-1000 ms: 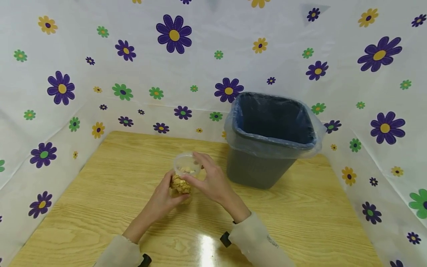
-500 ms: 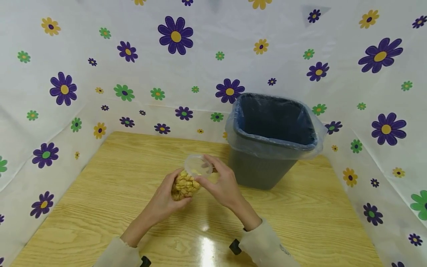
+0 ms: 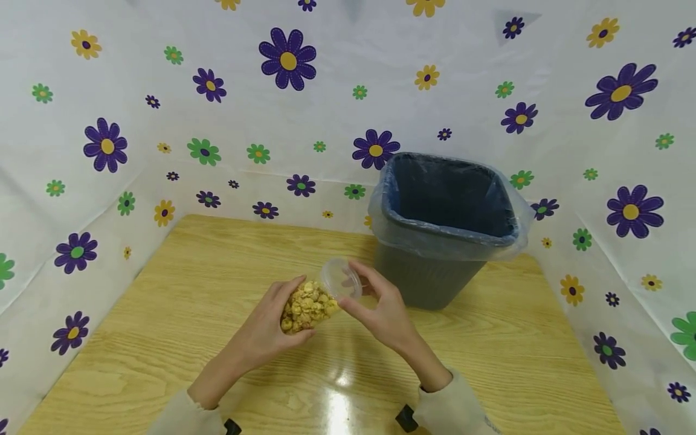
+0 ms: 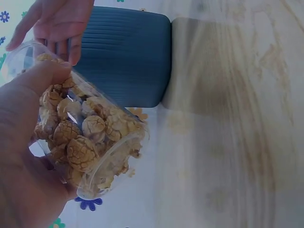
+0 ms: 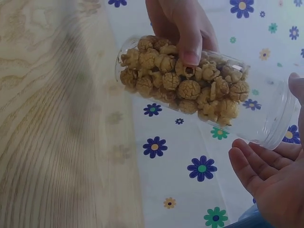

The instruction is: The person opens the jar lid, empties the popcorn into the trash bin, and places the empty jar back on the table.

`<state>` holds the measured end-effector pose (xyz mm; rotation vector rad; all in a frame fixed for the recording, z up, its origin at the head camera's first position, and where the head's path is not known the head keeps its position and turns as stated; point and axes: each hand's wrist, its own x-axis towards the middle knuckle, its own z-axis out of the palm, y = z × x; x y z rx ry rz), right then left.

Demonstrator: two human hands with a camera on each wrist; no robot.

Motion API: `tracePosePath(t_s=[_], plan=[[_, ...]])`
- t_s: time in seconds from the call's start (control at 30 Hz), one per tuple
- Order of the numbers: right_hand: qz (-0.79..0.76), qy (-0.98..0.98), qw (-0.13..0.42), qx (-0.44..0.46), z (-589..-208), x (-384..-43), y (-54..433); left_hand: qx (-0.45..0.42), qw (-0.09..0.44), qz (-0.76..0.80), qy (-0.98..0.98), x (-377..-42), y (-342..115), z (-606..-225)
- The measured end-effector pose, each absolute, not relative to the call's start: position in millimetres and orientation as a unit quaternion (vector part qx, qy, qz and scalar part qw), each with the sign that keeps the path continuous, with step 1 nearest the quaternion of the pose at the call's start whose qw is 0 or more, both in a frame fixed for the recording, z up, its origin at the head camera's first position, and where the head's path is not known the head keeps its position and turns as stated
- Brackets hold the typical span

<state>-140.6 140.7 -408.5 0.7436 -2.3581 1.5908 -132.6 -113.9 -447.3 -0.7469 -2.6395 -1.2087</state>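
Note:
A clear plastic jar (image 3: 341,279) of caramel popcorn (image 3: 307,308) is held tilted over the table, its see-through rimmed end pointing up and right. My left hand (image 3: 266,329) grips the body, thumb on one side and fingers on the other. In the left wrist view the popcorn (image 4: 80,137) packs the base end. My right hand (image 3: 383,311) spans the rimmed end between thumb and fingers. In the right wrist view the jar (image 5: 263,111) lies slanted, popcorn gathered toward its base and the rimmed end bare, with the right hand's fingers (image 5: 254,164) just below the rim.
A dark grey trash bin (image 3: 424,275) with a translucent bag liner (image 3: 451,238) folded over its rim stands at the back right, beyond the right hand. The wooden table (image 3: 179,290) meets a flower-printed white sheet (image 3: 228,90) behind and at both sides.
The jar has tipped over to the right, its rimmed end swinging right and down. The right hand has moved right and slightly down with that end; the left hand keeps its grip.

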Motion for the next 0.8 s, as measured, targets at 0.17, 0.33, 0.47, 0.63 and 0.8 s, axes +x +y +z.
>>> tracePosePath(t_s=[0.17,0.33,0.47,0.63,0.8], plan=[[0.542,-0.798,0.09,0.249,-405,-136,145,-0.265,0.097,-0.359,-0.89,-132,-116,-441],[0.539,-0.804,0.076,0.239,-405,-132,149,-0.281,0.126,-0.326,-0.894,-132,-117,-438],[0.536,-0.811,0.061,0.226,-407,-130,154,-0.3,0.159,-0.292,-0.894,-132,-117,-438],[0.54,-0.813,0.043,0.214,-410,-128,157,-0.322,0.193,-0.253,-0.892,-133,-116,-437],[0.541,-0.814,0.04,0.208,-409,-126,159,-0.334,0.212,-0.234,-0.888,-133,-114,-434]])
